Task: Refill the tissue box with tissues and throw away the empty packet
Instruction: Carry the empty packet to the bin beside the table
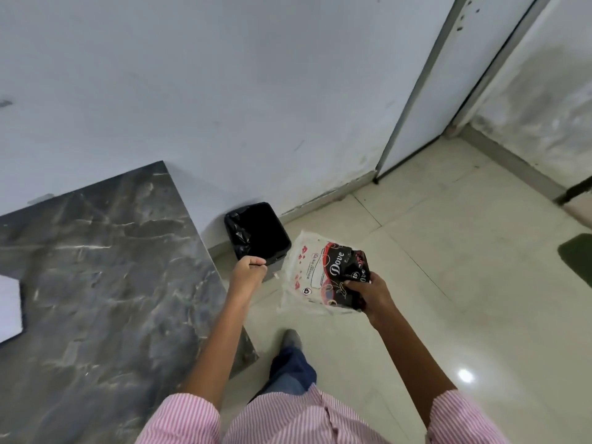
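My right hand [368, 294] grips a crumpled, empty tissue packet [323, 274], clear plastic with black and red print, held above the floor just right of a bin. The bin [258, 230] is small and black with a black liner, standing open on the floor against the wall. My left hand [248, 267] is closed in a fist just in front of the bin's near edge, with nothing visible in it. The tissue box is out of sight.
A dark marble table [105, 283] fills the left side, with a white object [9, 307] at its left edge. Pale floor tiles [448, 283] spread to the right. A white wall and a door frame [416, 91] stand behind. My shoe [290, 339] is below the packet.
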